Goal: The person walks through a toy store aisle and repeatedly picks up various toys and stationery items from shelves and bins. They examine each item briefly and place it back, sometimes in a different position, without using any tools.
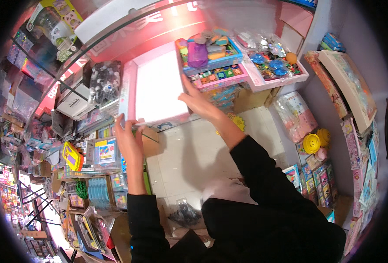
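Observation:
A shallow pink box [156, 83] with a bright white inside lies at the back centre. My left hand [128, 136] has its fingers curled on the box's front left corner. My right hand [193, 98] grips its right side, thumb on the rim. Right of the box, a blue tray [223, 59] of colourful soft items sits on a pink carton [207, 81] of small printed pieces. To the left is a clear bag [103, 83] of black, white and grey round things.
A pink tray [273, 81] of bagged trinkets stands at back right. Stacked cartons [73, 105] and packaged goods crowd the left shelves. Yellow round containers [311, 143] and a bagged pink package [295, 116] lie right. A tiled floor [172, 162] shows below my hands.

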The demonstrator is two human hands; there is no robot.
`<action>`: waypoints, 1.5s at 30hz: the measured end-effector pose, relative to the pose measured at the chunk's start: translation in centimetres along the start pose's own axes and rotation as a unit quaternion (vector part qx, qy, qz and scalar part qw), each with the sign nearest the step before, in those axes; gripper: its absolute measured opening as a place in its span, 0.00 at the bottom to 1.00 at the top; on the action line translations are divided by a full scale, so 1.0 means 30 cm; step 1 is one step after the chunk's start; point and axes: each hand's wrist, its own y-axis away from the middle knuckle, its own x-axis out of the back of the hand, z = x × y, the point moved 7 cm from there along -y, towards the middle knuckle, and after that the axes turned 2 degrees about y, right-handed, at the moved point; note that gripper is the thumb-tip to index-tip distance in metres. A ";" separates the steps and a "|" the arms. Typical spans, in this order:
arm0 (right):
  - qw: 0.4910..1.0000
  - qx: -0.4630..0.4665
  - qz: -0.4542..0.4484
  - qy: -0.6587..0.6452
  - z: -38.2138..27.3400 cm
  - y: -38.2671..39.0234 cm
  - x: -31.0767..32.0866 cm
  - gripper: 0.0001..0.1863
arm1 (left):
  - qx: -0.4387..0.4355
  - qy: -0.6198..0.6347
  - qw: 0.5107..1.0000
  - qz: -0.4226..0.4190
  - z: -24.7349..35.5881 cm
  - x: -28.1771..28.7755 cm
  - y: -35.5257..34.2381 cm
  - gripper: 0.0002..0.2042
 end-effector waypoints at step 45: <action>0.856 0.099 0.101 0.497 -0.082 0.122 -0.009 0.39 | -0.080 0.001 0.997 -0.021 -0.103 -0.079 0.057 0.28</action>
